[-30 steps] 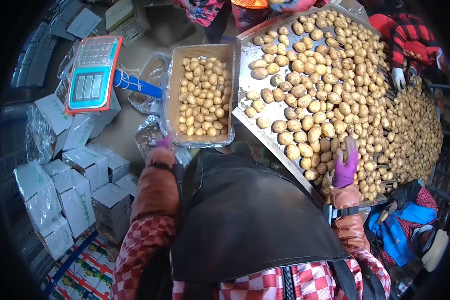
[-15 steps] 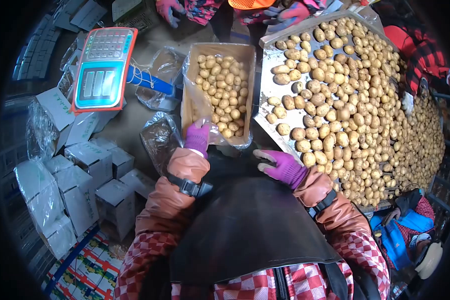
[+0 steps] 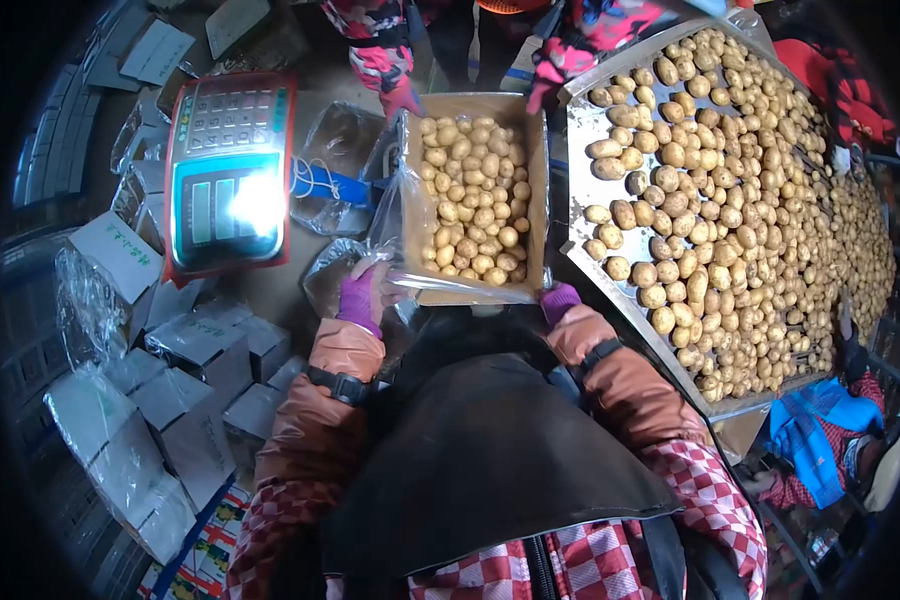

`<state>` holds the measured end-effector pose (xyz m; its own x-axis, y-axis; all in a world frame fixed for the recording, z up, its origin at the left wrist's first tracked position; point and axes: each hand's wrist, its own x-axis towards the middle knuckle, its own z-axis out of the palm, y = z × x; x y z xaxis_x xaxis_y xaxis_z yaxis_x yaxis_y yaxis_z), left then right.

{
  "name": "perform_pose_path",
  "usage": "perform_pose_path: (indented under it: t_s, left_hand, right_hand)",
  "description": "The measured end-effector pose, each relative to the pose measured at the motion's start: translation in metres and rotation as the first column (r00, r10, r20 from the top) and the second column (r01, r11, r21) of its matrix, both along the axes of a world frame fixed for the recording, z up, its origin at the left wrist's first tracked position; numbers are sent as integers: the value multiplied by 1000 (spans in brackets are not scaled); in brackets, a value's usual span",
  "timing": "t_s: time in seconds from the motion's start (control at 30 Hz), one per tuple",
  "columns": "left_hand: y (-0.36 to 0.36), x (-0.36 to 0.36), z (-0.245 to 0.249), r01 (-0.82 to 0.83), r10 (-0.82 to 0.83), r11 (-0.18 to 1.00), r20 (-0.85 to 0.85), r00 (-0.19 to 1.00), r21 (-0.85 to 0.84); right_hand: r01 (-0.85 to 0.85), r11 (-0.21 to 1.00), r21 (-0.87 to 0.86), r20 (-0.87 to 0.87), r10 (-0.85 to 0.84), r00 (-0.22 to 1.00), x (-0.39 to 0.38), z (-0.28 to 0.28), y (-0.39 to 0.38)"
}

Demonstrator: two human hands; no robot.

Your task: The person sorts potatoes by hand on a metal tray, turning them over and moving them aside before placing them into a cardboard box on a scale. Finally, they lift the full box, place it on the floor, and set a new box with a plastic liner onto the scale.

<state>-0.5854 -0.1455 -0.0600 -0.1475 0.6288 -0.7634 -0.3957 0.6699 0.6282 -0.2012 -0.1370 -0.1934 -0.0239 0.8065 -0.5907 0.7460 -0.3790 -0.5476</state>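
A cardboard box [image 3: 475, 297] lined with clear plastic holds many potatoes [image 3: 470, 195] in front of me. My left hand [image 3: 367, 294], in a purple glove, is closed on the plastic liner [image 3: 395, 230] at the near left corner. At the near right corner my right hand [image 3: 560, 301] touches the box; its fingers are mostly hidden. Across from me a co-worker's two gloved hands are at the far corners of the box.
A scale display [image 3: 228, 190] with a red frame stands left on a blue post. White boxes [image 3: 120, 255] are stacked at the left. A metal sorting table [image 3: 590, 190] covered in potatoes fills the right, with people around it.
My right hand has moved from beside the box to its near right corner. The co-worker's hands have come down to the box's far corners. The view has shifted.
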Motion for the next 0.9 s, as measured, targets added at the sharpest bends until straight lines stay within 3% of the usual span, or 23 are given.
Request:
perform_pose_path:
  t_s: [0.03,0.07,0.1,0.13,0.17,0.2,0.23,0.27,0.3,0.33,0.4,0.47,0.57,0.63,0.67,0.73,0.77,0.8,0.83,0.87,0.9]
  left_hand:
    - [-1,-17,-15,-8,8,999,-1,1000,-48]
    - [0,-20,-24,-29,29,999,13,999,-13]
    - [1,-21,-33,-53,52,998,30,998,24]
    - [4,-22,-37,-80,77,995,47,996,61]
    - [30,6,2,-276,277,961,95,956,-25]
    - [42,30,0,-144,144,987,5,990,65]
    - [51,49,1,-6,20,990,-98,995,141]
    - [51,68,-12,182,-177,972,-46,983,146]
    - [44,91,-31,236,-271,923,76,960,305]
    - [45,106,-9,490,-478,855,-110,871,166]
    - [30,120,-37,835,-748,550,-442,496,7]
    - [8,115,-75,943,-807,285,-574,140,-171]
    - [-21,110,-104,953,-798,113,-598,-82,-282]
    - [-19,116,-110,946,-765,128,-636,-97,-297]
    - [-7,120,-108,942,-738,167,-671,-75,-290]
    - [27,128,-97,923,-622,312,-783,18,-227]
    - [45,129,-85,895,-491,424,-865,101,-136]
    - [62,131,-71,853,-327,521,-926,191,-8]
    - [75,134,-52,757,-181,638,-928,325,141]
    - [86,137,-34,628,-17,718,-895,446,299]
    - [94,142,-4,336,192,795,-736,649,504]
  right_hand:
    - [2,999,48,74,-6,997,-3,9,1]
    - [231,972,-42,-140,-235,962,-11,26,0]
    - [421,890,-173,-321,-455,830,-29,53,-1]
    - [552,765,-332,-455,-642,617,-43,68,0]
    - [433,883,-179,-411,-467,783,-50,63,2]
    - [250,965,-81,-217,-262,940,-71,99,18]
    - [102,994,-44,-171,-108,979,-84,120,31]
    - [-54,998,-15,-121,52,991,-92,129,41]
    - [-110,993,-39,-92,106,990,-96,126,48]
    - [-167,984,-58,-66,163,984,-97,119,57]
    - [-226,972,-65,-78,220,972,-95,101,69]
    - [-330,938,-104,-107,319,942,-87,92,72]
    - [-667,732,-136,-58,666,743,-81,103,82]
    - [-806,583,-102,6,811,585,-93,120,99]
    - [-817,572,-69,29,820,571,-101,130,109]
    - [-729,683,42,6,730,684,-112,146,124]
    - [-507,846,168,-156,530,833,-114,125,129]
    - [-253,927,276,-355,343,870,-114,102,134]
    - [-148,904,400,-381,312,870,-114,123,139]
    - [48,849,526,-550,297,781,-110,142,136]
    - [108,873,476,-655,270,706,-100,160,132]
